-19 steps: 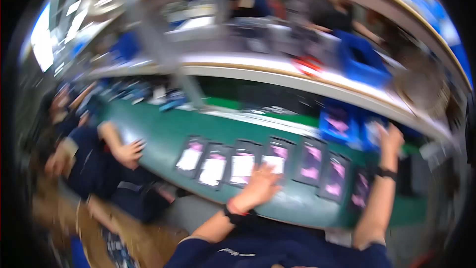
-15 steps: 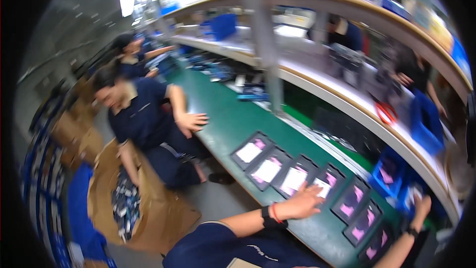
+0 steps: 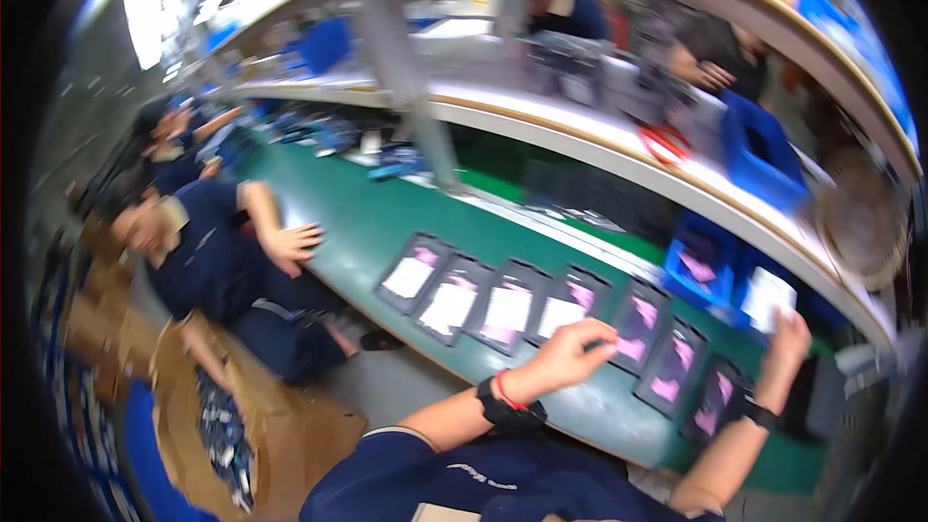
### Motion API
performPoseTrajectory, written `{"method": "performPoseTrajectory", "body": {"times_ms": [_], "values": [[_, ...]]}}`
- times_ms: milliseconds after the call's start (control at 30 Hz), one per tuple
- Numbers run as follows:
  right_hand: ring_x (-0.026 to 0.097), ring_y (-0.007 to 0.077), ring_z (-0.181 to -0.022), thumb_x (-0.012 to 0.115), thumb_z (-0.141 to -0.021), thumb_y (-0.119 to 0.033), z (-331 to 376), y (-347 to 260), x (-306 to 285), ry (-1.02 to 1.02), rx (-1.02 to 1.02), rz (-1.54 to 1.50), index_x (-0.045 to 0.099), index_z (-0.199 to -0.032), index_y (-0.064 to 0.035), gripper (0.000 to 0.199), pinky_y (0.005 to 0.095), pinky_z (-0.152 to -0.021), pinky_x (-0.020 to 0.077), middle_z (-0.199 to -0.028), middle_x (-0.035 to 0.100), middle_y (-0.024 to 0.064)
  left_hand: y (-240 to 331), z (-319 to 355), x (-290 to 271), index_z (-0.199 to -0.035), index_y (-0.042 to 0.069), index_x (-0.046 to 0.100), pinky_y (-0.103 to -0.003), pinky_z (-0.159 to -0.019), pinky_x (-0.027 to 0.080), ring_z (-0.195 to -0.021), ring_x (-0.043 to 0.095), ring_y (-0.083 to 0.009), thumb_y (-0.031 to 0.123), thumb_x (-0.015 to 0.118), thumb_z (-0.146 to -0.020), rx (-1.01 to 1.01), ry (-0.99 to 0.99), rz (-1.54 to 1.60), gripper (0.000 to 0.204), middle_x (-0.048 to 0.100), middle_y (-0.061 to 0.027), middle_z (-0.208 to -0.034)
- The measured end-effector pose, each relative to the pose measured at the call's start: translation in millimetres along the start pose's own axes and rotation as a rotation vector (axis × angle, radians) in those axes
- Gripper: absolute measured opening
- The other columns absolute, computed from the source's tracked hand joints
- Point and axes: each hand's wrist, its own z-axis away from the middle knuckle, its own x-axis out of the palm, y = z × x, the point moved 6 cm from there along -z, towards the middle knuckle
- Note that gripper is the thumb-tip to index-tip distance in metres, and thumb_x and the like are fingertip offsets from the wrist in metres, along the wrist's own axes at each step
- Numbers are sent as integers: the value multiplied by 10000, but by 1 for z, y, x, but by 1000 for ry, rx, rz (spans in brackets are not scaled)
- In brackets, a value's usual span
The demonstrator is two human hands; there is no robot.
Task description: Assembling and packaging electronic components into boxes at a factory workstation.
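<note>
A row of flat black trays (image 3: 643, 324) with pink pieces lies along the green bench (image 3: 348, 222); those toward the left carry white sheets (image 3: 507, 307). My left hand (image 3: 565, 360) hovers by the middle of the row, fingers loosely curled with a gap to the thumb and nothing visible between them. Near the right end, my right hand (image 3: 788, 343) grips a white sheet (image 3: 770, 298), raised in front of a blue bin (image 3: 749, 275). Trays farther right (image 3: 713, 396) show only pink pieces on top.
Another blue bin (image 3: 694, 266) with pink pieces sits beside it, under a long shelf (image 3: 580, 140). A metal post (image 3: 391, 58) rises behind the bench. To the left, a co-worker (image 3: 217, 251) reaches into a large cardboard box (image 3: 290, 435). More people are beyond the shelf.
My right hand has lifted a white sheet up from the blue bin. My left hand has risen off the trays, its fingers curling. The whole view has swung to the right.
</note>
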Motion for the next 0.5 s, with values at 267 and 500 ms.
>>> {"method": "performPoseTrajectory", "body": {"times_ms": [267,500], "values": [[565,81,-715,647,-789,-13,152,4,129,-430,386,-215,586,-864,-3,98,225,-608,453,-813,617,31,-22,-25,80,-1264,3,442,-467,-937,459,-1112,534,-286,170,483,-941,-544,-258,1208,366,536,-144,-1205],[532,63,-610,659,-804,-48,146,2,127,-548,173,53,665,-918,18,133,198,-543,395,-735,634,17,-31,-12,60,-1180,-6,499,-385,-788,542,-986,595,-242,101,527,-912,-512,-108,972,290,585,-111,-1108]]}}
